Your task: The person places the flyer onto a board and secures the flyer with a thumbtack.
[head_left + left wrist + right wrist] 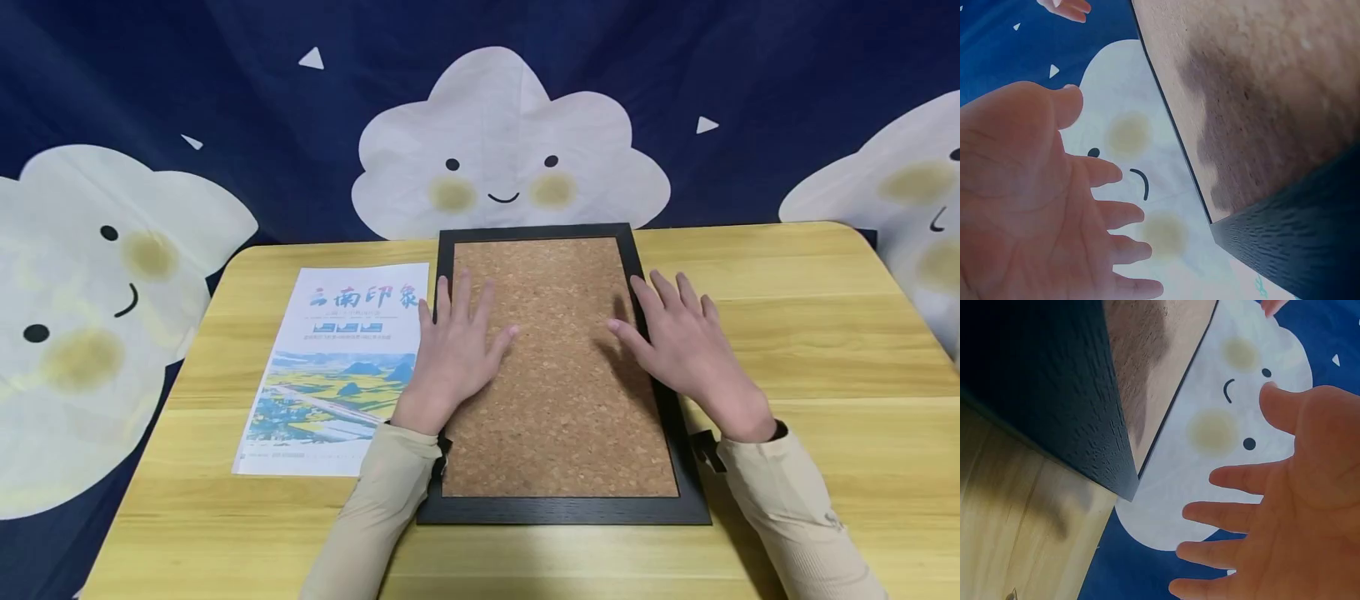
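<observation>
Both spread, my left hand (456,354) at nine o'clock and right hand (682,346) at three are hovering over the framed corkboard (558,400); I'm judging even contact steadiest.

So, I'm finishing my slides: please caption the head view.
Left hand and right hand hover over a black-framed cork board, a printed sheet beside it on a wooden table.

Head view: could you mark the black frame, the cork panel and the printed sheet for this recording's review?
Black frame (564,511): head view, middle of its near rail.
Cork panel (558,367): head view, middle of its bare surface.
Printed sheet (337,375): head view, upper part of its landscape picture.
</observation>
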Motion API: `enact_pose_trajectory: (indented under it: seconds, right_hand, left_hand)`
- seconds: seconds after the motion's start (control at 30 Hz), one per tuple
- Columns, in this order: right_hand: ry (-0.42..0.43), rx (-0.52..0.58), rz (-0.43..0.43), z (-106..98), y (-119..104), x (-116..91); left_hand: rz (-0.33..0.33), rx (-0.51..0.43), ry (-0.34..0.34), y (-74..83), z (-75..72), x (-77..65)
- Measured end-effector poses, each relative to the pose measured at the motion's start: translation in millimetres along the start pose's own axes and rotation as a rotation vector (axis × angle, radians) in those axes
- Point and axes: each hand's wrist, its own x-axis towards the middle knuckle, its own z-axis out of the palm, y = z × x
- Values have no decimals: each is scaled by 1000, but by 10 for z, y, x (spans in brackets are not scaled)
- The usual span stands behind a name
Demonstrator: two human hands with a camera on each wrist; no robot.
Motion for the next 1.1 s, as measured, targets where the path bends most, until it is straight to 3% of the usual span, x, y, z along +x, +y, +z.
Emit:
enact_pose_trajectory:
  seconds: [0.2,0.47,0.57,0.93,1.1]
  right_hand:
    - [-17,-11,-25,-6,42,-13]
    - [-97,32,-39,-47,186,13]
    - [-130,44,-31,-68,237,13]
    - [-113,24,-70,-85,300,14]
    - [-118,32,-81,-105,366,11]
  left_hand:
    - [6,-12,42,-82,-35,-23]
    - [74,74,236,-343,-34,-137]
    - [64,78,264,-471,-52,-195]
    - [-178,0,136,-1170,-268,-482]
    - [-301,-27,0,-1487,-352,-589]
